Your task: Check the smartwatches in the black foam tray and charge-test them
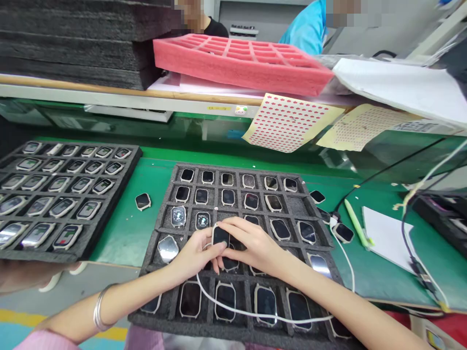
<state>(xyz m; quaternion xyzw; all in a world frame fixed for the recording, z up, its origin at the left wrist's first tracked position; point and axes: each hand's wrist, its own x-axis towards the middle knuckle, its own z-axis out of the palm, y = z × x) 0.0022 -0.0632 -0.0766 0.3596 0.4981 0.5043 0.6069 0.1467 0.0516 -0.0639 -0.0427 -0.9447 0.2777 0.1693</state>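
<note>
Both my hands meet over the middle of a black foam tray [166, 209] that holds several smartwatch bodies in its cells. My left hand [195, 255] and my right hand [251, 243] pinch one dark-screened watch body [221, 236] between their fingertips, just above the tray. A white cable [255, 313] runs from under my hands across the front row of watches and off to the right. Two watches [178, 216] left of my hands have lit screens.
A second foam tray [129, 167] full of watches lies at the left on the green mat. A loose watch [143, 201] sits between the trays. More loose watches [342, 232], a green pen [355, 221] and white paper [388, 238] lie right. A pink foam tray [241, 65] rests on the shelf behind.
</note>
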